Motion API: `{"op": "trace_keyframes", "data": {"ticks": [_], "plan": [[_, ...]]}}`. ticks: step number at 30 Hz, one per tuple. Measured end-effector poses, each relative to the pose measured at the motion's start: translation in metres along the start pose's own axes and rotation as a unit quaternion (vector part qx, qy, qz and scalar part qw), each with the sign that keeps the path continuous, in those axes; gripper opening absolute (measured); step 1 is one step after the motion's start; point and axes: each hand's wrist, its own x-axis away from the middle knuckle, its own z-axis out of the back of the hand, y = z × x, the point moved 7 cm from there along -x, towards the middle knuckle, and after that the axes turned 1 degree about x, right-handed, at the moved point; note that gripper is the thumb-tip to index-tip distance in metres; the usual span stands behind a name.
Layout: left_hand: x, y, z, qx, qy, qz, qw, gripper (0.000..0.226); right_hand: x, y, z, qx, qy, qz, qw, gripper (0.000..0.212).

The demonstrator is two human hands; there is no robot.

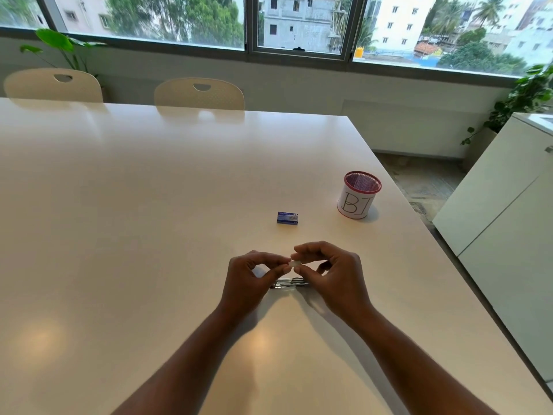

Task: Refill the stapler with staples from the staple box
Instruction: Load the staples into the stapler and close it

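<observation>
A small blue staple box (287,218) lies closed on the white table (134,205), beyond my hands. Below my hands the metal stapler (288,284) lies on the table, partly hidden by my fingers. A small pale strip of staples (295,263) is pinched between the fingertips of my left hand (251,280) and my right hand (329,274), just above the stapler. Whether the stapler's magazine is open is hard to tell.
A red mesh pen cup (357,195) wrapped in white paper marked "BI" stands to the right, near the table's right edge. Two cream chairs (199,94) sit at the far side. A white cabinet (508,220) stands right of the table.
</observation>
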Motion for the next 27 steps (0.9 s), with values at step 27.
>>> {"op": "trace_keyframes", "data": {"ticks": [27], "plan": [[0.017, 0.002, 0.0, -0.162, -0.071, -0.036, 0.984, 0.045, -0.005, 0.009, -0.003, 0.194, -0.133, 0.044, 0.971, 0.012]]}}
